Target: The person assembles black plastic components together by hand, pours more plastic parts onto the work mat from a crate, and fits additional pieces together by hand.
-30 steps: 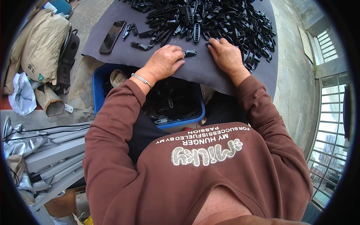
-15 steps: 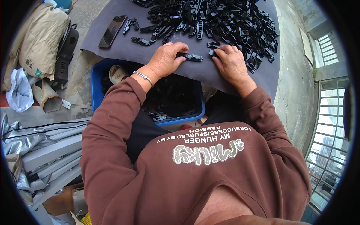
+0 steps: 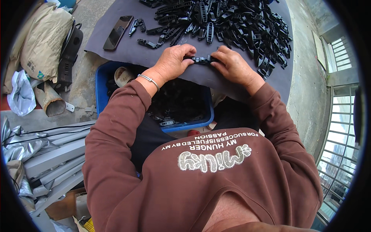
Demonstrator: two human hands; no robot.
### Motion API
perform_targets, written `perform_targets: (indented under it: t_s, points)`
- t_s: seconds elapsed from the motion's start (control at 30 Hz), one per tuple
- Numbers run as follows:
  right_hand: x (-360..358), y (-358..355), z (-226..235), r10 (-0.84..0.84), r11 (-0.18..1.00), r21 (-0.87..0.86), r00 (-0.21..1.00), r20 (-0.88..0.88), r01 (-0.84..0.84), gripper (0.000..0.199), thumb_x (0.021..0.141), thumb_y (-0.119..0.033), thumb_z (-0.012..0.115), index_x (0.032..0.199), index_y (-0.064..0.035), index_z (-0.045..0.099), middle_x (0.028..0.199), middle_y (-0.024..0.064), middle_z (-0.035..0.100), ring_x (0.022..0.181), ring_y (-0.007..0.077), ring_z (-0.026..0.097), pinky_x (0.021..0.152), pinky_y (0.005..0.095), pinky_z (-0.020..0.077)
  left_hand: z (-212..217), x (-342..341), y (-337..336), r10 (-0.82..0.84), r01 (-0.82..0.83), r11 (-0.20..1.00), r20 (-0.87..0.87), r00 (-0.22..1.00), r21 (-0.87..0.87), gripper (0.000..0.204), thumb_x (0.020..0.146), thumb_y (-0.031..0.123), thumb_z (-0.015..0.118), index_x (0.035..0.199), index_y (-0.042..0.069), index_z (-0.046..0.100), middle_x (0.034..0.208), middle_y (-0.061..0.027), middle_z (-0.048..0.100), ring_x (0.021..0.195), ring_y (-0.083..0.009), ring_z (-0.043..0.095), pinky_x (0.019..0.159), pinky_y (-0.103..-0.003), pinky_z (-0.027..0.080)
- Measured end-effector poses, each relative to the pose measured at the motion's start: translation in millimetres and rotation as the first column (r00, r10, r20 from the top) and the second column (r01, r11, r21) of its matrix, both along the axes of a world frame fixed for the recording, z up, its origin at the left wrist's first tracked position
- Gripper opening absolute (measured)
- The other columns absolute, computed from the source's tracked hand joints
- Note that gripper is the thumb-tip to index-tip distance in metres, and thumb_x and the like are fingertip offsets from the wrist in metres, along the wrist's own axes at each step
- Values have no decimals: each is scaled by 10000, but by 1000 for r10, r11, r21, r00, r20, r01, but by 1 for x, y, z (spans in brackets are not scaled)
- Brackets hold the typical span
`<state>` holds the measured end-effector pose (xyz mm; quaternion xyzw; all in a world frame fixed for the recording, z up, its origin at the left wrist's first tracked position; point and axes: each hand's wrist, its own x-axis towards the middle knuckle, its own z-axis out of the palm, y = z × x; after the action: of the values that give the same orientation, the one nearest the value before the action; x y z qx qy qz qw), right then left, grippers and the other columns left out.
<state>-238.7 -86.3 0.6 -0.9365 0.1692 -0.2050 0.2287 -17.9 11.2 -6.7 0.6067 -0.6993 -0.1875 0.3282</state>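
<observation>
Between both hands, just above the dark grey table covering (image 3: 127, 56), is a narrow black plastic part (image 3: 201, 60). My left hand (image 3: 172, 62) pinches its left end between thumb and fingers. At the other end, my right hand (image 3: 234, 65) is closed in a pinch on a black plastic piece, which touches or overlaps the first one. The fingers hide most of that second piece, so I cannot tell whether the two are joined. Beyond the hands lies a large pile of similar black plastic parts (image 3: 232, 23).
A black phone (image 3: 117, 33) lies at the table's left, with a few loose black parts (image 3: 133, 27) beside it. Below the near edge stands a blue tub (image 3: 211, 112) holding dark parts. Tan sacks (image 3: 44, 38) and grey metal bars (image 3: 54, 158) are at the left.
My right hand has moved left from near the pile's edge to the right end of the part in my left hand. The left hand has barely moved.
</observation>
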Motion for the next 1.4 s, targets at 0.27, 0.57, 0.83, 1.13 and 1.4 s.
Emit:
perform_targets:
  t_s: [0.27, 0.57, 0.83, 1.13, 1.4]
  points:
    - [21, 7, 1, -61, 995, -79, 998, -28, 58, 192, 851, -191, 662, 958, -34, 631, 883, 148, 569, 783, 352, 605, 702, 423, 510, 10, 11, -3, -94, 102, 989, -70, 993, 107, 274, 791, 92, 726, 1044, 83, 621, 961, -109, 679, 898, -264, 667, 792, -357, 540]
    - [-6, -7, -7, -223, 922, -322, 975, 8, 214, 271, 895, -177, 620, 1140, -64, 594, 899, 137, 583, 772, 350, 610, 709, 419, 516, 7, 26, -12, 304, -231, 950, 450, 840, -211, 167, 833, 68, 631, 999, 69, 618, 959, -111, 618, 862, -318, 622, 772, -391, 530]
    - [-16, -8, -1, -279, 955, -144, 952, -127, 261, 183, 891, -181, 612, 1028, -60, 612, 896, 148, 584, 849, 348, 614, 707, 437, 517, 15, 22, 1, -40, 107, 986, 434, 900, -131, 232, 798, 23, 631, 1022, 84, 615, 984, -107, 605, 898, -307, 611, 789, -391, 520]
    - [-9, -3, -3, -238, 967, -113, 969, -62, 230, 221, 863, -214, 661, 998, -40, 637, 912, 144, 586, 864, 345, 615, 719, 417, 514, 9, 23, -20, 46, 169, 931, 563, 825, -324, 350, 774, 46, 703, 1111, 102, 630, 1054, -87, 646, 928, -289, 618, 827, -368, 521]
    - [6, 5, -4, -69, 998, 13, 994, 82, 68, 240, 843, -192, 688, 1017, -31, 650, 953, 140, 595, 847, 345, 617, 724, 408, 514, 10, 5, -8, -81, 82, 997, 92, 993, -10, 589, 749, 24, 744, 1292, 152, 552, 962, -69, 678, 893, -261, 643, 810, -351, 528]
